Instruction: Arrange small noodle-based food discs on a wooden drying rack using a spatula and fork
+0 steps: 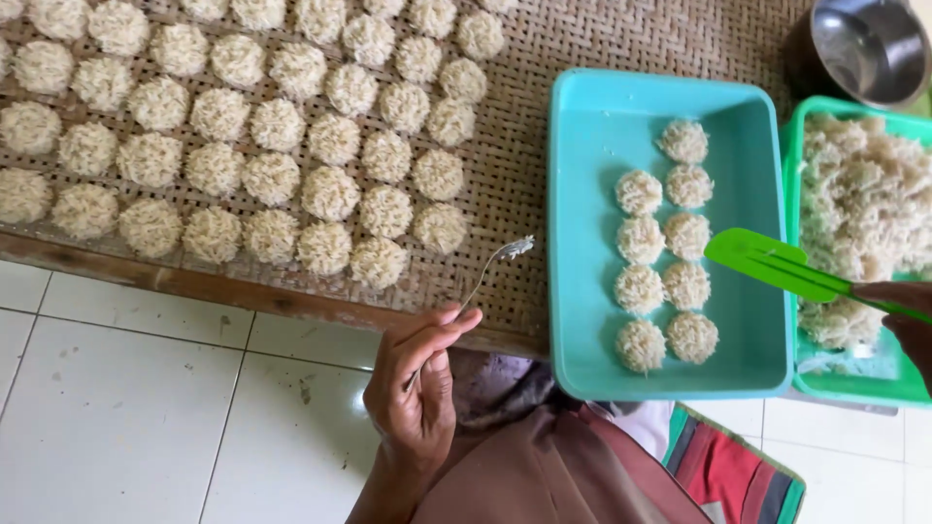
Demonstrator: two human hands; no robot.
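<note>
My left hand holds a metal fork by its handle, tines pointing up over the edge of a woven bamboo tray. At the right edge, my right hand grips a green plastic spatula, whose blade hovers over the right rim of a turquoise plastic tub. Inside the tub lie two short columns of round noodle nests. Many more round noodle nests sit in rows on the woven tray.
A green container at the right holds a heap of loose cooked noodles. A metal bowl stands at the top right. White floor tiles lie below the tray. Brown and striped cloth covers my lap.
</note>
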